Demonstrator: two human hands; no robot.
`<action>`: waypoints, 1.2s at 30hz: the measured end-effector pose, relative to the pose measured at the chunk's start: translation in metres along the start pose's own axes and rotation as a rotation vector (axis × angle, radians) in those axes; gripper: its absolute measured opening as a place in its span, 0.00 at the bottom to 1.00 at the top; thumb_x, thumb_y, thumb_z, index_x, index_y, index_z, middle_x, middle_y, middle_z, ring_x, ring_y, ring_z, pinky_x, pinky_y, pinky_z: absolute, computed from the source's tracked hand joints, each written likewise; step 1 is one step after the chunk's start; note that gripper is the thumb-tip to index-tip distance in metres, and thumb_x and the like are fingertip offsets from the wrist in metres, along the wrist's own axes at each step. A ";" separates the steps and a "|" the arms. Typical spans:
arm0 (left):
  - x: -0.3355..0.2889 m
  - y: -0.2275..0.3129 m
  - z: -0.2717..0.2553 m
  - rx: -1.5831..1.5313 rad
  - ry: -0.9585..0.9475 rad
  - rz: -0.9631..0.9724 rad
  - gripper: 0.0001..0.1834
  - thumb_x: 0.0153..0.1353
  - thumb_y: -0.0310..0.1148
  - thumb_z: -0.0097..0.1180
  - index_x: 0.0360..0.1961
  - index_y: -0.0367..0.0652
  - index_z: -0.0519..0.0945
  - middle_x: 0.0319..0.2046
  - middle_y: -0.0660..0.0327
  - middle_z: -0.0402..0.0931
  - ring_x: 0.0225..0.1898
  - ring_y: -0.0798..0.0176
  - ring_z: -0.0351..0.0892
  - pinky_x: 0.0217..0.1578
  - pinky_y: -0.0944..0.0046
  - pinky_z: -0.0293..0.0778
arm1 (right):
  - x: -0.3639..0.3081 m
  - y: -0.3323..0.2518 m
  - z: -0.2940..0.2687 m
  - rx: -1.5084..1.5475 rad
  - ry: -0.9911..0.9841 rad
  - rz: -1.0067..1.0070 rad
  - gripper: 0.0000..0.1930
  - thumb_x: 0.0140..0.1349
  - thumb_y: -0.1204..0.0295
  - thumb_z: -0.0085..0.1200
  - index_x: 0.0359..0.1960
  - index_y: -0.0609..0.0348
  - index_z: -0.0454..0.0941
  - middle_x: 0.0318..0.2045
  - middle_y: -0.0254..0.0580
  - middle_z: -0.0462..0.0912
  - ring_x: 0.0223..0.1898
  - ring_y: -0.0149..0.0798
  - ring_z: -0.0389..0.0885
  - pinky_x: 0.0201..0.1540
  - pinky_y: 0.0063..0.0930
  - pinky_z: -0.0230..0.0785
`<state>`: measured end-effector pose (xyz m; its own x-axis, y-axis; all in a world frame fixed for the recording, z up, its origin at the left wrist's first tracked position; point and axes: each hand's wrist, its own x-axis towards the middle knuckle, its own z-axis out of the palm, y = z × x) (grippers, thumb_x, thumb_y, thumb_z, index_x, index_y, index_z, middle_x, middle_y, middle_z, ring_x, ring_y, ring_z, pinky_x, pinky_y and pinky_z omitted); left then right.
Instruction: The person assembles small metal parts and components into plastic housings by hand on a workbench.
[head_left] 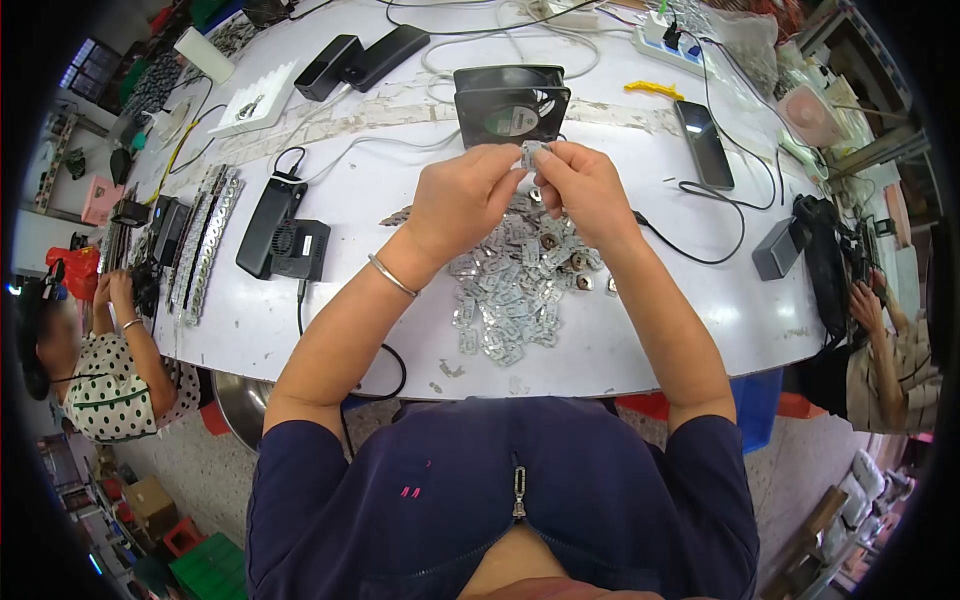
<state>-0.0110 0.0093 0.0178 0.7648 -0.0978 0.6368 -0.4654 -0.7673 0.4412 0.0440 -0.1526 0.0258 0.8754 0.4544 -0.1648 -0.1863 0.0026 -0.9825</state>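
Note:
My left hand [463, 198] and my right hand [585, 190] meet above the middle of the table, just in front of a small black fan [508, 118]. Between their fingertips is a small flat silvery-grey metal part [531, 154]. Both hands are closed in a pinch on it, the right thumb lying across its face. Under the hands and toward me spreads a pile of similar small flat silvery parts [510, 290]. A few round brownish pieces [579, 263] lie on the pile's right side. A metal bangle circles my left wrist.
Black power packs [266, 230] and bundled silvery strips [205, 245] lie to the left. A phone [704, 145], a yellow tool [654, 88], a power strip [668, 50] and loose cables lie to the right. Co-workers [110, 375] sit at both sides.

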 end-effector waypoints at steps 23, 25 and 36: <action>0.008 0.031 -0.018 -0.358 -0.616 -0.098 0.28 0.46 0.25 0.65 0.51 0.38 0.71 0.38 0.47 0.79 0.40 0.42 0.78 0.40 0.53 0.74 | -0.056 0.011 -0.013 -0.406 -0.190 -0.137 0.10 0.62 0.73 0.50 0.27 0.68 0.77 0.18 0.37 0.75 0.22 0.26 0.67 0.25 0.25 0.61; 0.009 0.031 -0.019 -0.369 -0.658 -0.113 0.28 0.46 0.25 0.65 0.51 0.37 0.71 0.38 0.47 0.79 0.40 0.42 0.78 0.40 0.53 0.74 | -0.054 0.010 -0.013 -0.427 -0.213 -0.115 0.09 0.64 0.73 0.50 0.31 0.67 0.79 0.20 0.34 0.75 0.23 0.24 0.67 0.27 0.23 0.61; 0.018 0.020 -0.035 -0.368 -0.711 -0.310 0.13 0.58 0.30 0.60 0.41 0.33 0.78 0.25 0.56 0.79 0.26 0.65 0.79 0.29 0.66 0.74 | -0.049 -0.011 -0.026 -0.510 -0.199 -0.111 0.11 0.67 0.69 0.48 0.28 0.62 0.75 0.18 0.30 0.74 0.18 0.20 0.68 0.20 0.17 0.61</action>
<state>-0.0216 0.0147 0.0604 0.9218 -0.3857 -0.0398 -0.2100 -0.5829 0.7849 0.0151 -0.1979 0.0423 0.7669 0.6359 -0.0865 0.1851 -0.3482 -0.9190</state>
